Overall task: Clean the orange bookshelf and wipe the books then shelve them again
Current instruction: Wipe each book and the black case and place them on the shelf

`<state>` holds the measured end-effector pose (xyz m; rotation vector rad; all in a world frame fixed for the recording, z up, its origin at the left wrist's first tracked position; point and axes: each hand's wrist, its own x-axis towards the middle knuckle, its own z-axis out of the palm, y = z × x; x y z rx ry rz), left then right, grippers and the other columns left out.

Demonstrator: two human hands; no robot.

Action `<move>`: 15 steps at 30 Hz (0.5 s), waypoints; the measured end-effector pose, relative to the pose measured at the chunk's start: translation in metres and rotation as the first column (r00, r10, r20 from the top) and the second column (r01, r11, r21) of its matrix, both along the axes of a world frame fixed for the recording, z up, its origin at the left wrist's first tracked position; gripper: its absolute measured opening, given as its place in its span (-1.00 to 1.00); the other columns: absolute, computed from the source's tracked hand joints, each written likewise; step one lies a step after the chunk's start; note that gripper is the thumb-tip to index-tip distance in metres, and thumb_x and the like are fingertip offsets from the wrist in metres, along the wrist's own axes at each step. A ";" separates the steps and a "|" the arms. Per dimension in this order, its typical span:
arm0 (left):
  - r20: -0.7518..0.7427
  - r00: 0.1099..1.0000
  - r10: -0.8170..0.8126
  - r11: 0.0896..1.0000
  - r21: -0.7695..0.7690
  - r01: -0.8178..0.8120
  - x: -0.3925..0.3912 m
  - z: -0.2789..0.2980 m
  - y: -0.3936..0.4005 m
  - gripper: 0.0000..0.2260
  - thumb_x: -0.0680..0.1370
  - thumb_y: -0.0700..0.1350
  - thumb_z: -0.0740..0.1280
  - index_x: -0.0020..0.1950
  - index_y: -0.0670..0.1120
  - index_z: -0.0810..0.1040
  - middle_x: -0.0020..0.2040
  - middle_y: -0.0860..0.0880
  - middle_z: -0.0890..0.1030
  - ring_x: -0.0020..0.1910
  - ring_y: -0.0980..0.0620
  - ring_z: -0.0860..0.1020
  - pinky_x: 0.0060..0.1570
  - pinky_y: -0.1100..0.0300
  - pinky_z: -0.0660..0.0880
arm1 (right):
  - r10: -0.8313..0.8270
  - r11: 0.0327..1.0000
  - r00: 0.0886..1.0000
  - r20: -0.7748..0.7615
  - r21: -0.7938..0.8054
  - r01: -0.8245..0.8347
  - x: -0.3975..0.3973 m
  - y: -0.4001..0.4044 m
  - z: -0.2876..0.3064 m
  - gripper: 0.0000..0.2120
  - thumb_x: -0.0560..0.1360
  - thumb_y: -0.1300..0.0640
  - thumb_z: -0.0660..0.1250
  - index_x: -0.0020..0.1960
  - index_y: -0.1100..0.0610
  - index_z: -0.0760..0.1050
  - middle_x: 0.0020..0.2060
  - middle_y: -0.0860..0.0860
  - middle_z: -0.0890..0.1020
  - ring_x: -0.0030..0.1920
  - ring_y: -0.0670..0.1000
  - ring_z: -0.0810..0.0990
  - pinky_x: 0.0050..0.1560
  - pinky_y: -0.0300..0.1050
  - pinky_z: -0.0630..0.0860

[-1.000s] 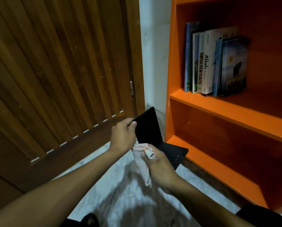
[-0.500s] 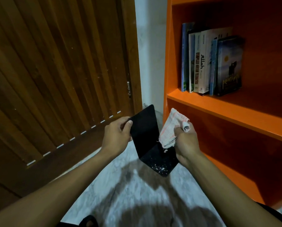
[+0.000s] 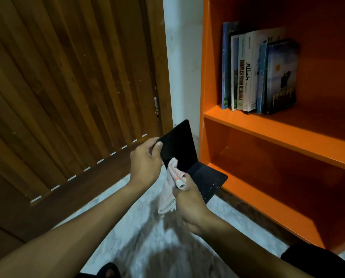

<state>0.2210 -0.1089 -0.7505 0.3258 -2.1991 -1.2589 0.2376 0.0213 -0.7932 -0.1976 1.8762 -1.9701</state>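
Note:
A black book or folder (image 3: 179, 149) is held open in front of the orange bookshelf (image 3: 287, 135). My left hand (image 3: 145, 161) pinches its upper cover at the left edge. My right hand (image 3: 189, 199) grips a pale crumpled cloth (image 3: 170, 189) and holds it against the book's fold; the lower cover, speckled with white dust, juts out to the right of that hand. Several books (image 3: 255, 71) stand upright at the left end of the middle shelf. The shelf below them holds nothing in view.
A slatted brown wooden door (image 3: 67, 87) fills the left side, with a strip of white wall (image 3: 182, 63) between it and the bookshelf. Pale marbled floor (image 3: 139, 237) lies under my arms. A dark foot shows at the bottom edge.
My right hand, raised with the cloth beside the book half a second ago, has come back down and presses the cloth on the book's fold. The lower cover has swung out to the right.

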 end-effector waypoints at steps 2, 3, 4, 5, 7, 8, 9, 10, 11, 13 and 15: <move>0.047 0.999 0.012 1.000 -0.017 -0.011 -0.001 -0.002 -0.006 -0.79 0.68 -0.10 0.23 0.17 -0.06 0.64 -0.10 0.01 0.69 -0.16 0.02 0.68 -0.16 0.00 0.68 | 0.047 0.999 0.999 -0.007 0.008 -0.047 0.000 0.002 0.004 -0.57 0.65 0.31 0.09 0.35 -0.13 0.40 0.25 -0.13 0.55 0.22 -0.17 0.53 0.26 -0.18 0.45; 0.069 0.998 0.004 1.000 -0.019 -0.002 -0.001 -0.003 -0.008 -0.78 0.68 -0.10 0.22 0.18 -0.06 0.65 -0.07 0.01 0.70 -0.14 0.03 0.68 -0.16 -0.01 0.69 | 0.033 0.999 0.999 -0.031 0.001 -0.033 -0.001 0.004 0.007 -0.57 0.66 0.29 0.09 0.35 -0.15 0.43 0.26 -0.16 0.56 0.27 -0.15 0.51 0.34 -0.12 0.41; 0.089 0.996 -0.009 1.000 -0.021 0.011 -0.001 -0.004 -0.010 -0.78 0.68 -0.10 0.22 0.18 -0.06 0.65 -0.05 0.00 0.70 -0.13 0.03 0.68 -0.16 -0.03 0.69 | 0.006 1.000 0.998 -0.060 -0.012 -0.006 -0.004 0.007 0.012 -0.59 0.67 0.27 0.10 0.29 -0.19 0.46 0.20 -0.22 0.57 0.25 -0.20 0.51 0.35 -0.14 0.40; 0.109 0.994 -0.023 0.999 -0.023 0.025 0.000 -0.004 -0.012 -0.78 0.68 -0.10 0.22 0.17 -0.05 0.65 -0.05 0.00 0.71 -0.14 0.02 0.68 -0.15 -0.03 0.69 | -0.039 0.999 0.995 -0.097 -0.020 0.037 -0.009 0.009 0.016 -0.61 0.68 0.25 0.11 0.24 -0.22 0.46 0.14 -0.29 0.57 0.21 -0.26 0.51 0.34 -0.18 0.39; 0.142 0.988 -0.058 0.998 -0.031 0.063 0.001 -0.003 -0.010 -0.78 0.69 -0.12 0.21 0.14 -0.05 0.65 -0.07 -0.05 0.71 -0.15 -0.01 0.68 -0.16 0.01 0.69 | -0.113 0.993 0.976 -0.184 -0.044 0.107 -0.019 0.015 0.024 -0.62 0.70 0.21 0.11 0.37 -0.19 0.42 0.24 -0.29 0.53 0.30 -0.25 0.48 0.37 -0.21 0.36; 0.156 0.984 -0.082 0.995 -0.039 0.089 0.002 -0.003 -0.007 -0.78 0.69 -0.12 0.21 0.13 -0.06 0.66 -0.08 -0.07 0.70 -0.16 -0.02 0.68 -0.17 0.02 0.69 | -0.136 0.990 0.965 -0.224 -0.061 0.126 -0.024 0.018 0.025 -0.59 0.70 0.21 0.10 0.47 -0.13 0.35 0.32 -0.30 0.48 0.36 -0.26 0.43 0.38 -0.24 0.33; 0.173 0.979 -0.110 0.992 -0.049 0.120 0.003 -0.004 -0.004 -0.78 0.69 -0.12 0.20 0.11 -0.08 0.66 -0.10 -0.09 0.70 -0.18 -0.04 0.68 -0.17 0.00 0.68 | -0.152 0.988 0.957 -0.246 -0.073 0.138 -0.027 0.019 0.027 -0.57 0.70 0.22 0.10 0.51 -0.09 0.31 0.34 -0.32 0.44 0.35 -0.30 0.40 0.36 -0.30 0.33; 0.187 0.972 -0.141 0.986 -0.063 0.156 0.004 -0.005 0.001 -0.77 0.69 -0.12 0.20 0.06 -0.11 0.66 -0.12 -0.13 0.70 -0.19 -0.07 0.68 -0.18 -0.04 0.67 | -0.170 0.985 0.951 -0.260 -0.063 0.159 -0.030 0.020 0.027 -0.55 0.70 0.24 0.10 0.53 -0.07 0.28 0.31 -0.34 0.43 0.30 -0.33 0.41 0.29 -0.37 0.35; 0.200 0.964 -0.173 0.978 -0.080 0.192 0.005 -0.006 0.007 -0.76 0.69 -0.13 0.20 0.02 -0.15 0.65 -0.14 -0.16 0.69 -0.21 -0.10 0.68 -0.18 -0.08 0.66 | -0.184 0.983 0.944 -0.275 -0.041 0.180 -0.032 0.020 0.026 -0.52 0.69 0.26 0.11 0.54 -0.08 0.26 0.29 -0.34 0.43 0.27 -0.33 0.41 0.22 -0.40 0.36; 0.205 0.956 -0.210 0.967 -0.100 0.234 0.006 -0.009 0.016 -0.75 0.68 -0.15 0.20 -0.01 -0.19 0.64 -0.14 -0.19 0.68 -0.20 -0.13 0.67 -0.19 -0.12 0.63 | -0.170 0.981 0.924 -0.343 0.026 0.190 -0.029 0.017 0.022 -0.47 0.66 0.30 0.10 0.56 -0.09 0.22 0.42 -0.26 0.38 0.35 -0.29 0.35 0.30 -0.36 0.33; 0.179 0.962 -0.207 0.968 -0.106 0.228 0.005 -0.008 0.021 -0.75 0.68 -0.17 0.20 0.01 -0.15 0.67 -0.12 -0.16 0.70 -0.16 -0.12 0.67 -0.16 -0.11 0.63 | -0.117 0.984 0.913 -0.390 0.080 0.160 -0.022 0.012 0.018 -0.45 0.67 0.30 0.10 0.58 -0.09 0.17 0.50 -0.18 0.31 0.42 -0.27 0.29 0.39 -0.33 0.26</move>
